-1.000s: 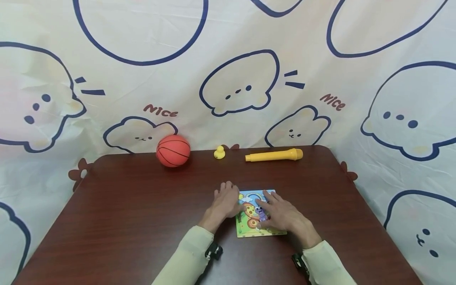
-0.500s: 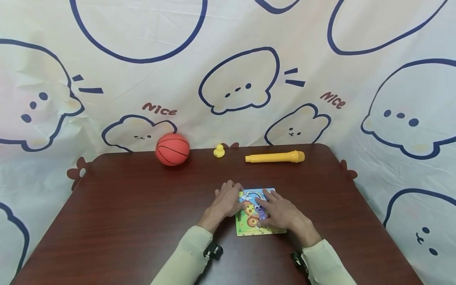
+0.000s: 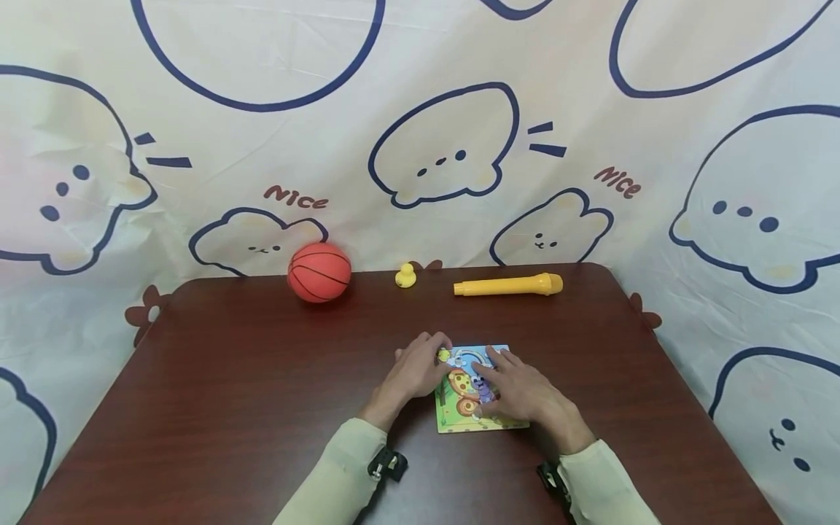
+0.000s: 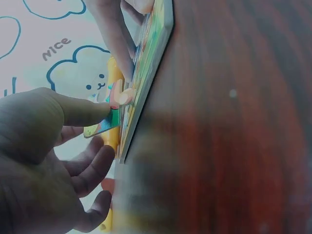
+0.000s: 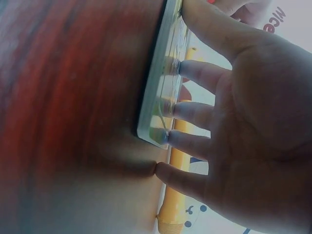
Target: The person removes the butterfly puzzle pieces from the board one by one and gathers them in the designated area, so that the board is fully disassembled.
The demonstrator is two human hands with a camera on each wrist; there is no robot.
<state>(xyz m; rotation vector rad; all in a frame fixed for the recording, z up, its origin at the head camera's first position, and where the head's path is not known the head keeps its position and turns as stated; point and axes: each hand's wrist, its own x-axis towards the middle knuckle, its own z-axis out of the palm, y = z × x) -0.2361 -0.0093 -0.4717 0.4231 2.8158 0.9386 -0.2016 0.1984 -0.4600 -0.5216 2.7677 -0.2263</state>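
Observation:
A square picture puzzle board with a bright cartoon scene lies on the table in front of me. At its left edge my left hand pinches a thin, colourful puzzle piece with its thumb. The left wrist view shows the piece tilted up at the board's surface; the fingers behind it are partly hidden. My right hand rests spread over the right side of the board. Seen from the right wrist, its fingertips touch the board's top, and the little finger reaches the table beside it.
Along the back of the dark wooden table are a red basketball, a small yellow rubber duck and a yellow toy microphone. A white cartoon-printed cloth hangs behind and around the table.
My left hand has turned slightly, its fingers shifting right over the board's upper left corner. The right hand and the board stay almost where they were.

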